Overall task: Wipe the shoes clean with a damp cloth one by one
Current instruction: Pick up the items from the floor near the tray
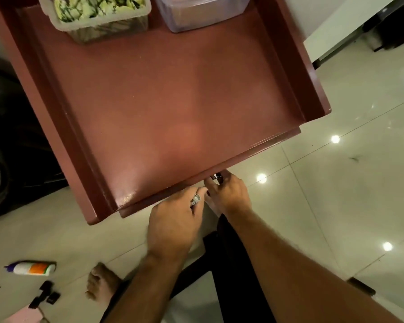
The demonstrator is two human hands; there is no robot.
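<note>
Both hands at the front edge of the reddish-brown cabinet top [163, 108], right hand [229, 194] fingers curled round a small metal knob [216, 176], left hand [173, 220] fingers tucked under the lip, likely opening it for shoes.

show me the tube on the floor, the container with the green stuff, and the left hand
tube [32, 268], head view, middle of its white and orange body
container [98, 17], head view, its clear front wall
left hand [173, 224], head view, back of the hand

Both hands, left hand [173, 220] and right hand [229, 194], grip under the red cabinet top's [163, 108] front edge.
</note>
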